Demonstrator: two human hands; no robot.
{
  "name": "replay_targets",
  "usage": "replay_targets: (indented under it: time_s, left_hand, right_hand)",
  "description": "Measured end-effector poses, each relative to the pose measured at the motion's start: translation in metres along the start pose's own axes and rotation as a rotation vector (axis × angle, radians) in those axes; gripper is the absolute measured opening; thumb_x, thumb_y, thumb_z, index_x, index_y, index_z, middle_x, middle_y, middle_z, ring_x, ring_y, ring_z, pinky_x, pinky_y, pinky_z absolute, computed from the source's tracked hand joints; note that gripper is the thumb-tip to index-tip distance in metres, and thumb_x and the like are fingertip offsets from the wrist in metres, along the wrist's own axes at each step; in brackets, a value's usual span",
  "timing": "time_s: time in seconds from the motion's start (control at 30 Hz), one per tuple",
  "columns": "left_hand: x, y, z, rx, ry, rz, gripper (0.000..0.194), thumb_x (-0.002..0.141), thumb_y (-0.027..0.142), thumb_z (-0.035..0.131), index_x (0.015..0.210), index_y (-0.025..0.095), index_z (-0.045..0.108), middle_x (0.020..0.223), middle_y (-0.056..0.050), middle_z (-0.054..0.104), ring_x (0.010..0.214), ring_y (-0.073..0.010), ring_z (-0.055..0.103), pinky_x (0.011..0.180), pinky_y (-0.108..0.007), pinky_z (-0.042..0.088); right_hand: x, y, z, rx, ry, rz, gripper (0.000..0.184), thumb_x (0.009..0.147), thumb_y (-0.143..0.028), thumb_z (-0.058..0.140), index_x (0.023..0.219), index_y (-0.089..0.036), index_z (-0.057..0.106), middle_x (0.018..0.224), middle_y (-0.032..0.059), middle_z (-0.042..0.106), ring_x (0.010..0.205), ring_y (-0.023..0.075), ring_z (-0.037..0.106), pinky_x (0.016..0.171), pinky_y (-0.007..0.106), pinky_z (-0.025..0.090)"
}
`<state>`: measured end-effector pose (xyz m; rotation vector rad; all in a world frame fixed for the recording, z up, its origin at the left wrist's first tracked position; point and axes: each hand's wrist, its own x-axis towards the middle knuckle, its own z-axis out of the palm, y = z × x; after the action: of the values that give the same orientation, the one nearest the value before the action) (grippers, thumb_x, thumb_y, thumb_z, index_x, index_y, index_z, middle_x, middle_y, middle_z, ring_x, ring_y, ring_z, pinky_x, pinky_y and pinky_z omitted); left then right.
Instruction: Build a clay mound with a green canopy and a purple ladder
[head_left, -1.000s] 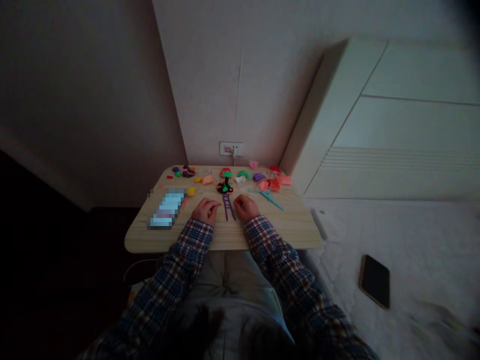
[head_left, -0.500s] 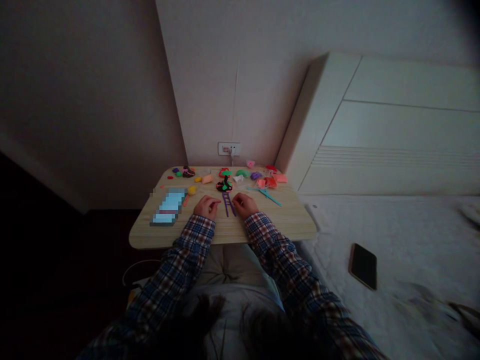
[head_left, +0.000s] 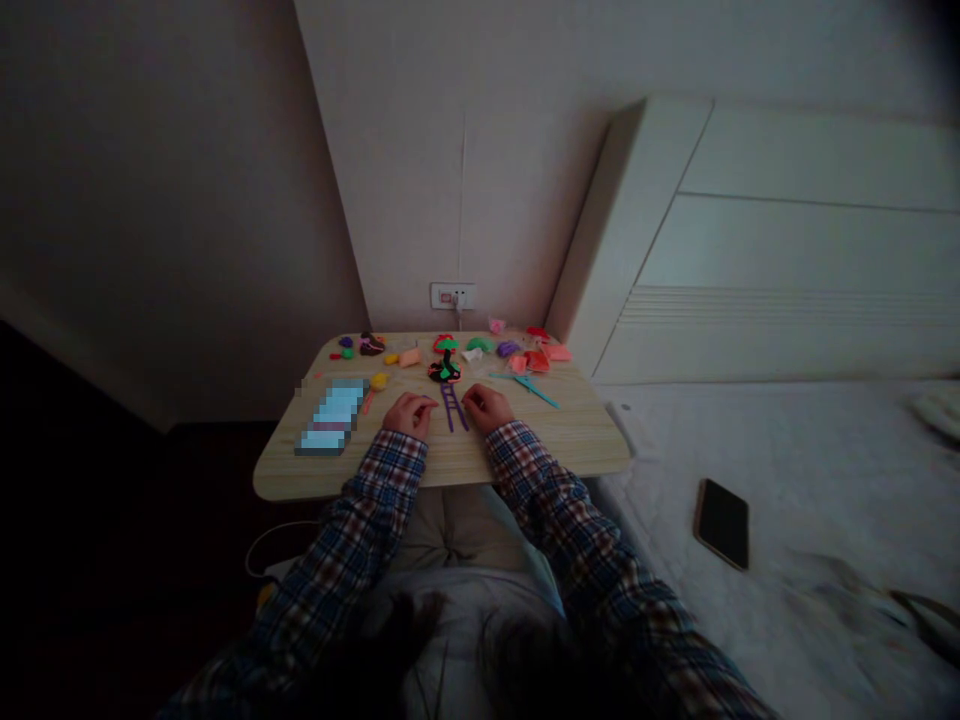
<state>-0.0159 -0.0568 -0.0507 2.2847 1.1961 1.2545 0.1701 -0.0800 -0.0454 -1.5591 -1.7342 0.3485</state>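
Note:
A small purple ladder of what looks like modelling clay [head_left: 451, 408] lies on the table between my hands. My left hand [head_left: 409, 412] rests just left of it, fingers pressed together in a pinch pointing at the ladder. On the other side my right hand [head_left: 489, 408] is curled in a pinch, its fingertips close beside the ladder's right rail; I cannot tell whether they touch. Whatever either pinch holds is too small to see. Directly beyond the ladder sits a black, green and red clay figure [head_left: 445, 370].
Clay lumps and packets, including a green one [head_left: 480, 345] and a red one [head_left: 537, 361], line the table's back. Turquoise tools [head_left: 536, 389] lie at right, a blurred bright-screened phone [head_left: 334, 415] at left. A dark phone [head_left: 721, 524] lies on the bed.
The whole view has shifted slightly, moving the table a little left. Both hands keep nearly the same pinched pose beside the ladder.

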Motion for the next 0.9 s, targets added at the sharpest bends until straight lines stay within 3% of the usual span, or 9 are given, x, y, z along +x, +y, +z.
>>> replay_targets:
  time_s: [0.7,0.9]
  left_hand:
    - [-0.0018,-0.0026,-0.0021,0.005,-0.029,-0.013,0.019,0.081,0.019,0.050,0.084,0.014,0.069,0.082,-0.005,0.061,0.059,-0.0106,0.058,0.054,-0.020,0.049]
    - [-0.0012,0.0058,-0.0028,0.018,-0.053,0.025,0.021,0.082,0.020,0.049,0.086,0.015,0.069,0.083,-0.005,0.060,0.062,-0.0112,0.057,0.053,-0.019,0.048]
  right_hand:
    - [-0.0036,-0.0022,0.0022,0.072,-0.024,0.025,0.008,0.078,-0.020,0.052,0.075,-0.016,0.059,0.062,-0.0021,0.056,0.057,0.0100,0.048,0.056,0.021,0.035]
    - [-0.0039,-0.0045,-0.0016,0.103,-0.040,0.032,0.008,0.078,-0.019,0.051,0.074,-0.016,0.058,0.061,-0.0026,0.056,0.057,0.0096,0.048,0.055,0.021,0.035]
